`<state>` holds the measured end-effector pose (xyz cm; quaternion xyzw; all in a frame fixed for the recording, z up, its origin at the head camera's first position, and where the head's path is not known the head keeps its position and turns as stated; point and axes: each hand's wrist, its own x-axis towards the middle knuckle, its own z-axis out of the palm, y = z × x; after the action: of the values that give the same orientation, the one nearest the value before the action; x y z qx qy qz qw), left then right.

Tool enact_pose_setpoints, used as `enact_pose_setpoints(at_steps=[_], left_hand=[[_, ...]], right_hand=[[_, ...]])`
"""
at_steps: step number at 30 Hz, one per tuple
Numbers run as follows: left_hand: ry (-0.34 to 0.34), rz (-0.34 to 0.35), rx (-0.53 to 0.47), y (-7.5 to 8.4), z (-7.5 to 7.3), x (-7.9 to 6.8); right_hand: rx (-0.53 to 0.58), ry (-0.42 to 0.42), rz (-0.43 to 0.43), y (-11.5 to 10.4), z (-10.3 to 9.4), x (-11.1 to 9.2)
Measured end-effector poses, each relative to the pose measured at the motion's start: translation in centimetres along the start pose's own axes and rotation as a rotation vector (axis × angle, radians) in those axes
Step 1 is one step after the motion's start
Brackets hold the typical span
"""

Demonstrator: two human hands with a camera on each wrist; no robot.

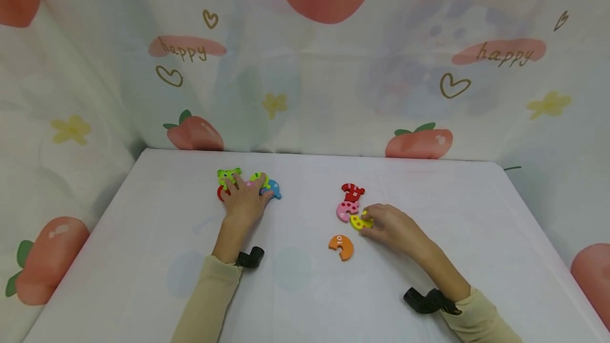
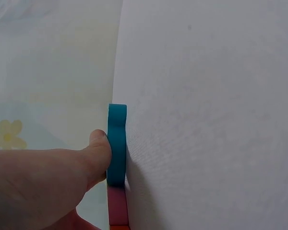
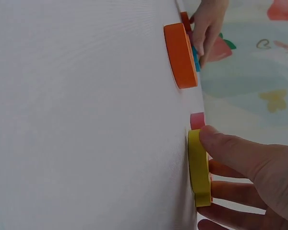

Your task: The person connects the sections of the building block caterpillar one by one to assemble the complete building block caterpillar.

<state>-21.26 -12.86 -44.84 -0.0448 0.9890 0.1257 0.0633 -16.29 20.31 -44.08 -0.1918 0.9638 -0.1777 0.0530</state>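
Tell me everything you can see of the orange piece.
The orange piece is a thick, rounded C shape bearing a white 10. It looks smooth and painted, perhaps wooden. It lies flat on the white tabletop, its open side facing lower left in the head view, apart from and nearer than the yellow piece. Only the tabletop touches it.

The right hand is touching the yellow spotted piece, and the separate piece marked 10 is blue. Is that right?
Not quite: the separate piece marked 10 is orange, not blue, as the head view shows. The right hand is indeed touching the yellow spotted piece.
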Motion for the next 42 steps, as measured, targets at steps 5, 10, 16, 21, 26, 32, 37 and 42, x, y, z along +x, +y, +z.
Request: enact_pose_setpoints(at_steps=[5, 10, 16, 21, 26, 32, 37, 42], left_hand=[[0.000, -0.002, 0.005, 0.02, 0.06, 0.05], [0.008, 0.003, 0.017, 0.03, 0.05, -0.09], [0.017, 0.007, 0.022, -0.05, 0.12, -0.13], [0.026, 0.010, 0.027, -0.16, 0.22, -0.21], [0.036, 0.014, 0.032, -0.18, 0.20, -0.27], [0.046, 0.015, 0.040, -0.21, 0.17, -0.09], [0.040, 0.015, 0.032, -0.22, 0.16, -0.11], [0.031, 0.013, 0.018, -0.21, 0.17, -0.37]], right_hand=[[0.005, 0.015, 0.023, -0.04, 0.09, 0.04], [0.037, -0.005, 0.060, -0.05, -0.08, 0.14], [0.028, 0.037, 0.046, 0.16, -0.04, 0.08], [0.059, 0.082, 0.053, 0.18, 0.25, 0.01], [0.039, 0.107, 0.028, 0.10, 0.47, 0.10], [0.018, 0.105, 0.029, -0.13, 0.37, 0.25], [0.034, 0.085, 0.056, -0.24, 0.44, 0.27], [0.037, 0.084, 0.075, -0.37, 0.62, 0.25]])
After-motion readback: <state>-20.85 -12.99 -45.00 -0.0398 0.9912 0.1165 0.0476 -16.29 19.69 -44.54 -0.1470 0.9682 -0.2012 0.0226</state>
